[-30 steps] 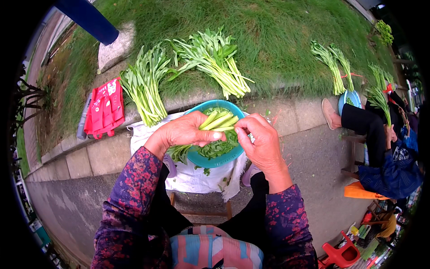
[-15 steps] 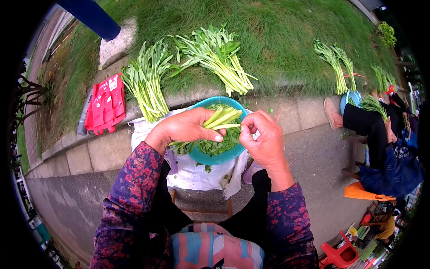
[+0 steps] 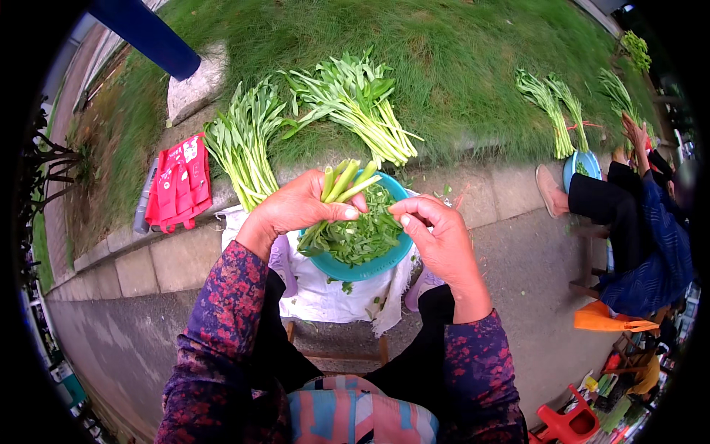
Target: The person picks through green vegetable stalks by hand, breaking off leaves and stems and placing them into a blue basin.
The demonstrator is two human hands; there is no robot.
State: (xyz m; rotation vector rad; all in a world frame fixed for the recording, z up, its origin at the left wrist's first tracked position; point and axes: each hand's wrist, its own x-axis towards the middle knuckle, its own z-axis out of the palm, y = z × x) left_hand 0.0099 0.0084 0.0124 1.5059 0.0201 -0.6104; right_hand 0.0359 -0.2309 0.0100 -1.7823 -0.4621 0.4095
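Note:
My left hand (image 3: 296, 207) grips a small bunch of pale green vegetable stems (image 3: 346, 181), their cut ends pointing up and away over a teal bowl (image 3: 370, 268). The bowl is full of picked green leaves (image 3: 362, 233) and sits on a white cloth (image 3: 325, 296) over a low stool. My right hand (image 3: 436, 237) is just right of the stems, fingers curled with the thumb pressed to the forefinger; I cannot tell whether a small piece is pinched there. Two loose bundles of long leafy greens lie on the grass beyond, one on the left (image 3: 244, 148) and one in the middle (image 3: 355, 103).
A red bag (image 3: 177, 181) lies on the stone kerb at left. A blue post (image 3: 144, 33) stands on a concrete block. At right another person (image 3: 636, 214) sits by a blue bowl (image 3: 580, 166) with more greens (image 3: 551, 107) on the grass. Red plastic stool (image 3: 566, 425) at lower right.
My left hand has turned the stems from lying across the bowl to standing more upright. My right hand has drawn slightly away from them to the right.

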